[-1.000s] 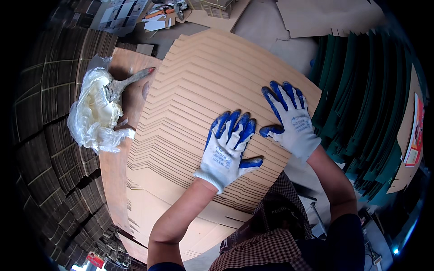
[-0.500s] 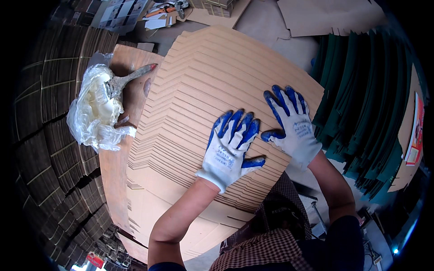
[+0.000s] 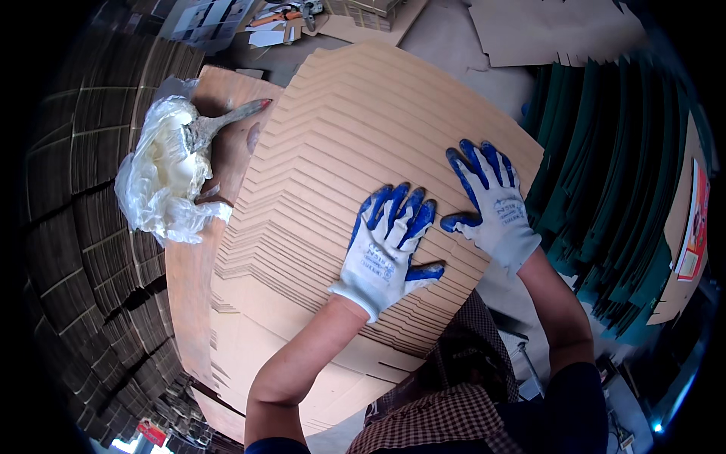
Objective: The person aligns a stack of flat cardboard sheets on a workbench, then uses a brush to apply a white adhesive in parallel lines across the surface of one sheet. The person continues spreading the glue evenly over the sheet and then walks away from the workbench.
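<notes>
A fanned stack of brown cardboard sheets (image 3: 340, 151) lies spread out in front of me, each sheet offset from the one below. My left hand (image 3: 387, 250), in a white glove with blue fingers, lies flat on the stack with fingers spread. My right hand (image 3: 491, 204), in the same kind of glove, presses flat on the sheets near the stack's right edge. Neither hand grips anything.
A crumpled clear plastic bag (image 3: 162, 181) with a brush (image 3: 219, 121) in it rests on a board at the left. Stacks of folded cardboard (image 3: 83, 250) stand at the left. Dark green sheets (image 3: 628, 189) are stacked at the right. Cardboard scraps (image 3: 544, 30) lie beyond.
Both hands have slid a little toward me and to the right over the sheets, staying flat on the stack.
</notes>
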Tool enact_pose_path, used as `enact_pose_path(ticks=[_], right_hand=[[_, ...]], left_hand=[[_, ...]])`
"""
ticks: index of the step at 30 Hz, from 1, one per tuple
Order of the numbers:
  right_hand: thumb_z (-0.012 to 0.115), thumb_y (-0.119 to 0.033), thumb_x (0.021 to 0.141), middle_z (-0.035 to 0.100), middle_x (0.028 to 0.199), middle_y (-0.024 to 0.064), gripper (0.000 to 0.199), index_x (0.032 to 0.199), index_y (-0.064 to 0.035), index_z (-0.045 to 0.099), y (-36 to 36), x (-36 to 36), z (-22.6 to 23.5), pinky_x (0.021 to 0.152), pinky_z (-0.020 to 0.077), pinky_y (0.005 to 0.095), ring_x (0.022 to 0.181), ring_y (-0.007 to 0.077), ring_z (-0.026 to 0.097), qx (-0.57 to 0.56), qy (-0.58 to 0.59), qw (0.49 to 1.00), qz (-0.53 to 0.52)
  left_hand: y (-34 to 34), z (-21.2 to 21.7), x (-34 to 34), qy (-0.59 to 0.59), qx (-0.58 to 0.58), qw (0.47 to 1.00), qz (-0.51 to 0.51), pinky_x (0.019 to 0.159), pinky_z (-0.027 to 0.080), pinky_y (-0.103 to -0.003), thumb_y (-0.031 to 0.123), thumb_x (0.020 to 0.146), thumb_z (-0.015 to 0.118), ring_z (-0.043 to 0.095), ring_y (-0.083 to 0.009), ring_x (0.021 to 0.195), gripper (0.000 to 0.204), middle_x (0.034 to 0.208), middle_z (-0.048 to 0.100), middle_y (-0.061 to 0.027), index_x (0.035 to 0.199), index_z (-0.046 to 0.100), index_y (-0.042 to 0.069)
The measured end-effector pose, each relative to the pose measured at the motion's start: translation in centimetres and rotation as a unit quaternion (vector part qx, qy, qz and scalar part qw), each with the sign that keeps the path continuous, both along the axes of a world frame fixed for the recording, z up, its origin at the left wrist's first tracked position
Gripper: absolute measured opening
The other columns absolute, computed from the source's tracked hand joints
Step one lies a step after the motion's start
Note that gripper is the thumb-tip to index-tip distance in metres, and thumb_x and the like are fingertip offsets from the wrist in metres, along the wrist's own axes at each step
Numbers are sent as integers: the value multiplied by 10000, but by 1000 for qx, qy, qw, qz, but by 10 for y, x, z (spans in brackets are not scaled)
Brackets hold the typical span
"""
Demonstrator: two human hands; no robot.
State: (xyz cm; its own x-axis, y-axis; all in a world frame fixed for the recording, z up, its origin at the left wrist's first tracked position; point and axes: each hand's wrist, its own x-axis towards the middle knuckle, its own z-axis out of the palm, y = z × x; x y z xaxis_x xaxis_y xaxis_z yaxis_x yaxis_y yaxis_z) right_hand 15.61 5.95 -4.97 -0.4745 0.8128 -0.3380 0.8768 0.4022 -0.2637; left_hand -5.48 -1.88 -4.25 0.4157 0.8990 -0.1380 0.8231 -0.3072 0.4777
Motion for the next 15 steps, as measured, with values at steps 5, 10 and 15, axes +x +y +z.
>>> enact_pose_path(ticks=[5,10,15], right_hand=[[765,-544,783,226,1640,114,1011,1591,-206,259,-8,0,12,1246,92,547,1518,380,162,-2,8,1000,9],[773,-553,763,229,1635,113,1022,1582,-198,276,-27,-2,3,1244,85,555,1517,373,159,11,10,999,30],[784,-509,775,234,1633,112,998,1580,-195,283,-26,-3,9,1246,88,552,1519,361,159,-1,8,1000,29]], left_hand=[[-2,-2,-4,-8,14,1000,-7,1229,186,-511,709,805,611,284,-351,1489,963,1588,352,-137,1522,398,101],[-3,3,-3,-6,4,1000,-15,1236,177,-523,707,801,622,278,-354,1492,987,1590,343,-146,1527,379,83],[-37,11,3,-58,-9,998,-16,1233,191,-539,675,793,667,286,-353,1490,994,1589,341,-156,1525,372,71]])
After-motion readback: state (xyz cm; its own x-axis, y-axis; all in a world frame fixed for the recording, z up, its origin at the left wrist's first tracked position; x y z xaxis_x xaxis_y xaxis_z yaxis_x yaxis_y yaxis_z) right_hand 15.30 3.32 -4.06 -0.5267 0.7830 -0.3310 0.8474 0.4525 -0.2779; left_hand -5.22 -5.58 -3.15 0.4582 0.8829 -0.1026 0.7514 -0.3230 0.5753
